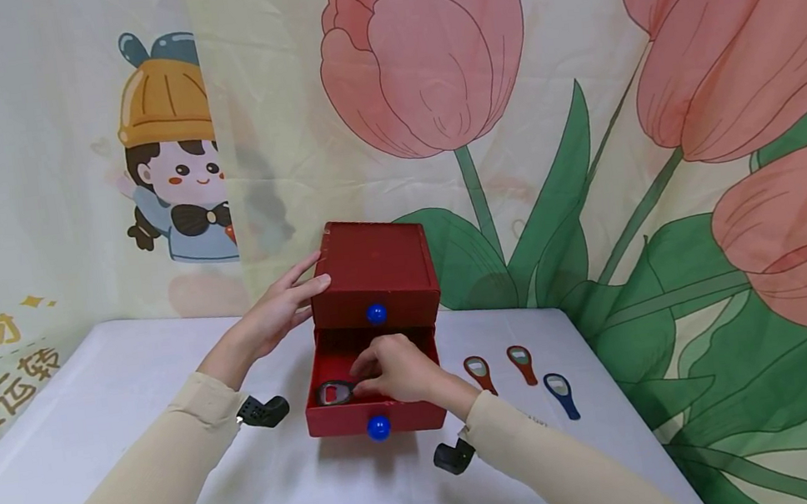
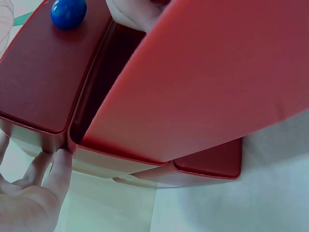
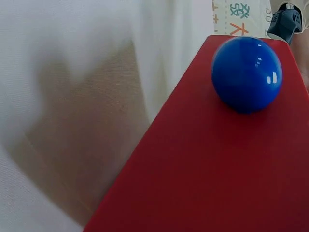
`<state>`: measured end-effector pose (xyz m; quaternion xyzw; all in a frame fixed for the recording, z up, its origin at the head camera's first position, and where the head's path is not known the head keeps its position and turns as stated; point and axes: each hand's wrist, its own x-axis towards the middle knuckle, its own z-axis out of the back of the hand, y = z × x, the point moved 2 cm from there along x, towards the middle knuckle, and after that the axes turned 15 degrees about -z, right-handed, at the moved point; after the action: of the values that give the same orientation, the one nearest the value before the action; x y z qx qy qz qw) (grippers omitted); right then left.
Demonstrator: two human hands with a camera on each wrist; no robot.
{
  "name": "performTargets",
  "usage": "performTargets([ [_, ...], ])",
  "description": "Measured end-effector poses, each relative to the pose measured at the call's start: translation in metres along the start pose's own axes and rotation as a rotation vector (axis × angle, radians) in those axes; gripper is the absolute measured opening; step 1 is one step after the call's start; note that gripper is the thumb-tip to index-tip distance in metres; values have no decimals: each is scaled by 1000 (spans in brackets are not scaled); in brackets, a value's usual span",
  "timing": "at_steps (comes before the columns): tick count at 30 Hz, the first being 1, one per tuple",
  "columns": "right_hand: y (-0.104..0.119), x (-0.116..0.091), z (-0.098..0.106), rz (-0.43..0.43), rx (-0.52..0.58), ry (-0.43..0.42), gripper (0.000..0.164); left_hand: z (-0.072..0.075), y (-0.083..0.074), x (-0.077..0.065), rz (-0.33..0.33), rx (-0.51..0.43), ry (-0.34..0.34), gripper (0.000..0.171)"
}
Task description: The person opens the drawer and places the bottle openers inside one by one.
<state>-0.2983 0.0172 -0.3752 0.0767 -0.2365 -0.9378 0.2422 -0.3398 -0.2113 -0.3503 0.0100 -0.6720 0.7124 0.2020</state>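
Observation:
A red drawer cabinet [image 1: 377,259] with blue knobs stands on the table, and one drawer [image 1: 341,421] below the top one is pulled out. My left hand [image 1: 280,305] rests against the cabinet's left side, thumb by the top edge; the left wrist view shows its fingers [image 2: 59,174] lying along that side. Inside the open drawer, my right hand [image 1: 398,368] has curled fingers and pinches the right end of a dark-rimmed bottle opener [image 1: 324,394] near the drawer's front left. The right wrist view shows only the drawer front and its blue knob [image 3: 247,75].
To the right of the cabinet lie a red bottle opener [image 1: 477,369], a second red bottle opener [image 1: 522,365] and a blue bottle opener [image 1: 562,397]. Another closed drawer [image 2: 210,159] sits beneath the pulled-out one. A printed cloth [image 1: 268,134] hangs behind the white table [image 1: 125,387].

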Motion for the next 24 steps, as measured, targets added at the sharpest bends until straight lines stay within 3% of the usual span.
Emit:
performTargets([
  [10, -14, -24, 25, 57, 28, -76, 26, -1, -1, 2, -5, -10, 7, 80],
  [19, -59, -63, 62, -59, 143, -129, 29, -1, -3, 4, 1, -6, 6, 81],
  [24, -85, -78, 80, -85, 136, -190, 31, 0, -2, 5, 3, -4, 11, 83],
])
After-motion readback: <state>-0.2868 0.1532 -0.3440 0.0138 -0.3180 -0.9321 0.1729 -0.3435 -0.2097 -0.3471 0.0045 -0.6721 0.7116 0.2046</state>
